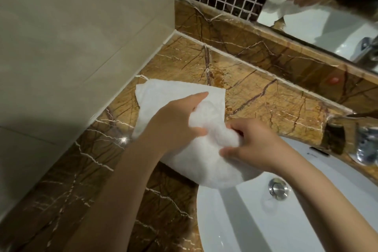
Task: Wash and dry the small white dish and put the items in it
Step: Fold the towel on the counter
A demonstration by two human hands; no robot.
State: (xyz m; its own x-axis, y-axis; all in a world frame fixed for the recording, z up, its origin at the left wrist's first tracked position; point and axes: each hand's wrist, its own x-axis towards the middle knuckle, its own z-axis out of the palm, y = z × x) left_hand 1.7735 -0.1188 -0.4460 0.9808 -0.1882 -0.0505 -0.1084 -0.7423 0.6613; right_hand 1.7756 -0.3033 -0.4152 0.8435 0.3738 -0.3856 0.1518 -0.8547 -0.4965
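Two hands work one white towel (180, 108) above the counter (255, 96). From the left: our left hand (173, 116) pinches the cloth, thumb out straight, fingers curled under it. Between the hands the towel bunches up, and we judge the dish is wrapped inside; none of it shows, so we cannot tell its long axis or which way it faces. Our right hand (253, 145) clamps the bunch from the other side, over the sink (235, 221) rim. To dry well, we should turn the bundle and press cloth into the hollow.

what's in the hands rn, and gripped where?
Both hands, left and right, grip a white towel at its bunched middle. Any dish inside is hidden.
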